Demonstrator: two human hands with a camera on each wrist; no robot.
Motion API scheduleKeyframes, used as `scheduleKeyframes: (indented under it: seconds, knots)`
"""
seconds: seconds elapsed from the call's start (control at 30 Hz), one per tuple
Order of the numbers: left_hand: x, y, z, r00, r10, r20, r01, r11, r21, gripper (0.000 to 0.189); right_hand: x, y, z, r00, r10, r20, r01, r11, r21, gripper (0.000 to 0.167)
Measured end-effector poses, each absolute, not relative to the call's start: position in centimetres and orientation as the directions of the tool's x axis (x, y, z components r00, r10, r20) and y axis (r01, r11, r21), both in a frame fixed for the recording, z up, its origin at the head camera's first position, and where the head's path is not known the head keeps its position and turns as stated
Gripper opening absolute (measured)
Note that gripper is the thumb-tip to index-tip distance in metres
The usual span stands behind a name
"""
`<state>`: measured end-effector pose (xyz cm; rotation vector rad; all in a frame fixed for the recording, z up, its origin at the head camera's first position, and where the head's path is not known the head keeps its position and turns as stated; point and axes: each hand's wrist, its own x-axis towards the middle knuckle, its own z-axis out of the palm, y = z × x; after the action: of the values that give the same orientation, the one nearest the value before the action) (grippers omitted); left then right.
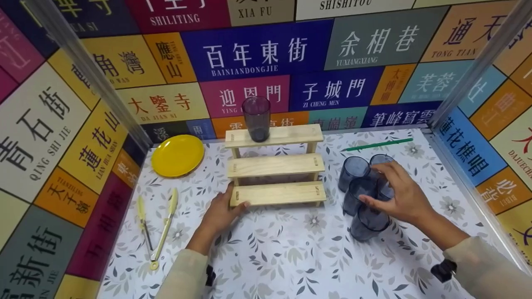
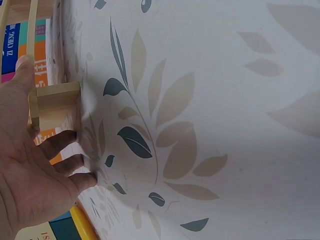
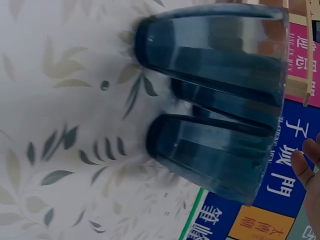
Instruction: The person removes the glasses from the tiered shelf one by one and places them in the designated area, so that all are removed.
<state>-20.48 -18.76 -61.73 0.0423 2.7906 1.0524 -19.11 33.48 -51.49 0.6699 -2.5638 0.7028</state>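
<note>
A three-tier wooden stand (image 1: 276,166) stands mid-table. My left hand (image 1: 218,211) holds the left end of its lowest step; in the left wrist view the thumb lies against the board (image 2: 57,90) and other fingertips touch the tabletop. One dark tumbler (image 1: 256,118) stands upright on the top step. To the right of the stand, several blue-grey tumblers (image 1: 370,224) are clustered upright. Over that cluster my right hand (image 1: 401,193) is spread, thumb and fingers apart. In the right wrist view this hand (image 3: 310,165) shows beside the tumbler rims (image 3: 215,165), with nothing gripped.
A yellow plate (image 1: 178,155) lies at the back left, with tongs (image 1: 160,228) in front of it, jaws spread. Behind the tumblers lies a green pencil (image 1: 378,144). Printed panels (image 1: 257,50) wall the table on the back and sides.
</note>
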Motion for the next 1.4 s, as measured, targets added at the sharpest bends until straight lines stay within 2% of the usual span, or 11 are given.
scheduleKeyframes:
  seconds: [0.33, 0.77, 1.4]
  knots:
    - [-20.3, -18.8, -61.7, -0.986, 0.088, -0.138, -0.020, 0.771, 0.636, 0.101, -22.8, 30.9, -49.1, -0.829, -0.321, 0.459, -0.514, 0.759, -0.400, 0.092]
    - [-19.8, -19.1, -61.9, -0.986, 0.063, -0.151, -0.049, 0.766, 0.641, 0.101, -27.7, 25.8, -45.6, -0.894, -0.321, 0.312, -0.435, 0.786, -0.438, 0.104]
    - [-20.1, -18.7, -61.6, -0.989, 0.075, -0.130, -0.015, 0.813, 0.582, 0.103, -31.8, 15.4, -42.8, -0.891, -0.358, 0.280, -0.454, 0.727, -0.515, 0.109]
